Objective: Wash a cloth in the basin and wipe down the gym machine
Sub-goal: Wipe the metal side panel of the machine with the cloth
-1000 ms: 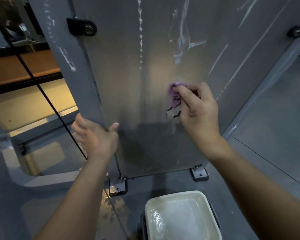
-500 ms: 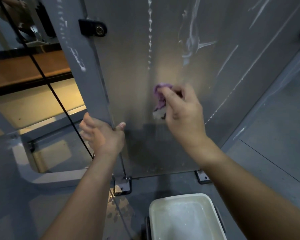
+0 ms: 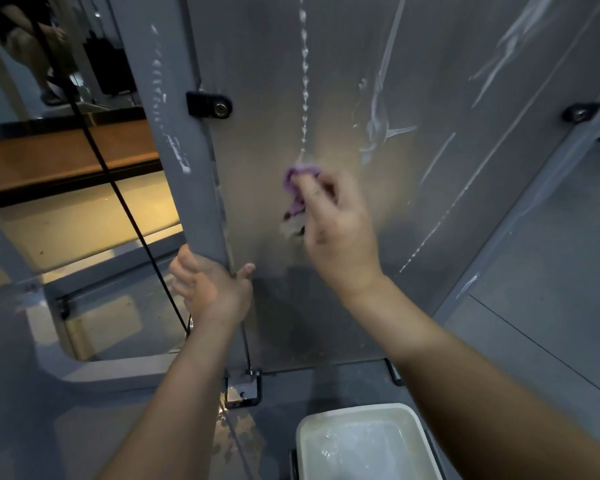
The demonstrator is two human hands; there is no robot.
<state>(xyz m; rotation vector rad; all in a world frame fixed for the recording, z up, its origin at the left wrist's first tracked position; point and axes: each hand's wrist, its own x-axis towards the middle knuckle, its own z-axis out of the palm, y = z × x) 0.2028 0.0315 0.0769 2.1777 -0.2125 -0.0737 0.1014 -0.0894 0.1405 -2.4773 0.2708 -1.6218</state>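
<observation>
A purple and white cloth [image 3: 296,199] is bunched against the grey metal panel [image 3: 326,81] of the gym machine. My right hand [image 3: 340,230] grips the cloth and presses it on the panel at mid height. Soapy white streaks run down the panel above and right of the cloth. My left hand [image 3: 210,289] grips the machine's grey upright post [image 3: 184,150] low down, thumb on the panel side. A white basin [image 3: 305,441] with soapy water stands on the floor below my right forearm.
A black cable [image 3: 118,188] runs diagonally behind the post. Black bolt brackets [image 3: 208,105] hold the panel. A metal foot plate [image 3: 242,389] anchors the post to the wet grey floor. At the left lies the machine's base frame [image 3: 84,372].
My right hand has slid the cloth leftward and slightly up across the panel. My left hand keeps its grip on the post. The view has shifted a little.
</observation>
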